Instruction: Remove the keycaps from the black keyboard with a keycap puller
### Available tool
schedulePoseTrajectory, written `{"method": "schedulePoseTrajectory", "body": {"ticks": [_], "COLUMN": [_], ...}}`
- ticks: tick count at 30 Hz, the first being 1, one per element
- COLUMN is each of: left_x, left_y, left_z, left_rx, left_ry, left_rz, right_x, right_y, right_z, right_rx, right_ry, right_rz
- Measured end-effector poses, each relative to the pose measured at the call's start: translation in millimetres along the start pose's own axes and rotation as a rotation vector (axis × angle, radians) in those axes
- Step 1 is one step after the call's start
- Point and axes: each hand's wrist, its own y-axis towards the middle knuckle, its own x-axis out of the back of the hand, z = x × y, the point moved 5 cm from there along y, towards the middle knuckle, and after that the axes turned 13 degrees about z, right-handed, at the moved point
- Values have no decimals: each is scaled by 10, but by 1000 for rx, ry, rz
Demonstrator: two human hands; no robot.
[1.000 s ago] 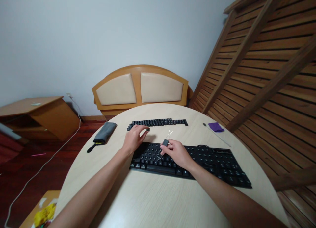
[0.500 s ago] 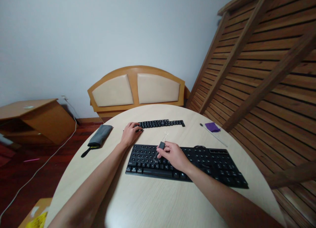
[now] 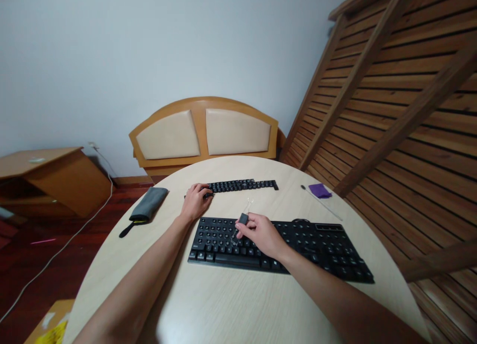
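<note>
A wire tool [image 3: 243, 218] is pinched by the right hand [image 3: 264, 236] over the keyboard [image 3: 219, 236], and loose keys [image 3: 236, 186] behind it are touched by the half-curled left hand [image 3: 194, 202] (any grip there can't be seen)

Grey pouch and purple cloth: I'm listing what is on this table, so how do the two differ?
Size: the grey pouch looks clearly larger than the purple cloth.
Shape: the pouch is long, with a black strap at its near end; the cloth is a small, squarish piece with no strap to be seen.
Place: the pouch lies on the left, the cloth on the right.
Both lie on the round table.
</note>
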Motion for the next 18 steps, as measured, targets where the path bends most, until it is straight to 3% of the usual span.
{"method": "schedulePoseTrajectory", "body": {"ticks": [18], "left_x": [36], "left_y": [9], "left_z": [-20], "left_rx": [17], "left_ry": [-116], "left_rz": [26], "right_x": [-17], "right_y": [-6], "right_z": [-7], "right_rx": [8], "right_ry": [-16], "right_rz": [-1]}}
